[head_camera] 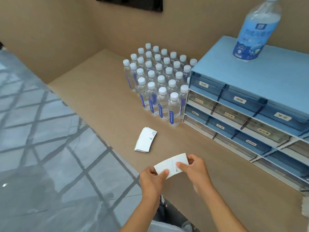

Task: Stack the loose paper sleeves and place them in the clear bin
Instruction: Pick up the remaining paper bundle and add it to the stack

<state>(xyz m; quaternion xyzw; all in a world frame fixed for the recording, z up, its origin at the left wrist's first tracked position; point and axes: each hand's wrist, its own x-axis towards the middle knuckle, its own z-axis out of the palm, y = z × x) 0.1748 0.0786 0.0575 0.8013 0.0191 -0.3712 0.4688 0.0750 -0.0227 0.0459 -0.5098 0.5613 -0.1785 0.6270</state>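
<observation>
A small stack of white paper sleeves (170, 165) is held just above the tan counter's near edge. My left hand (151, 180) pinches its left end with thumb on top. My right hand (194, 169) grips its right end. A second pile of white paper sleeves (145, 139) lies flat on the counter, a short way beyond and left of my hands. The clear bin cannot be made out with certainty among the drawers.
Several small water bottles (158, 86) stand in a block at the counter's middle. A blue drawer cabinet (250, 104) with labelled clear drawers fills the right side; a large bottle (254, 30) stands on top. The counter (100, 101) drops off to a tiled floor on the left.
</observation>
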